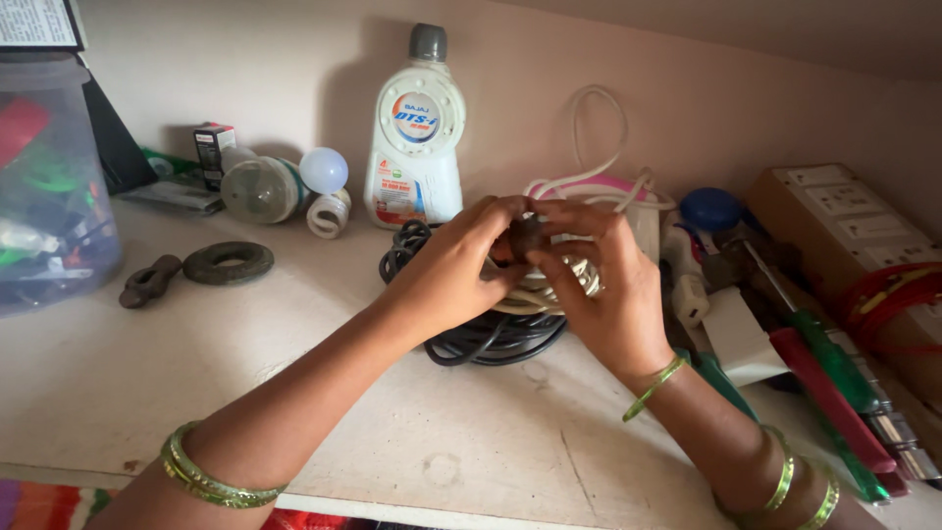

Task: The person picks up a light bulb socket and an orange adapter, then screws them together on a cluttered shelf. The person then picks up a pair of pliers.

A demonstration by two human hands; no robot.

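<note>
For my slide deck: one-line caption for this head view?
Left hand and right hand pinch a small dark object above coiled cables on a cluttered shelf.

Soft, even, warm indoor light fills the frame with no harsh glare. The white plastic bottle with a grey cap (415, 137) casts a faint shadow leftwards on the upper wall. The clear plastic storage box (49, 186) at left looks blurred, and edges bend slightly.

From my remote feed: a pale, scuffed shelf (294, 393) meets a plain cream wall (687, 98) at twelve o'clock, soft light falling, shadow deepening toward one o'clock.
</note>
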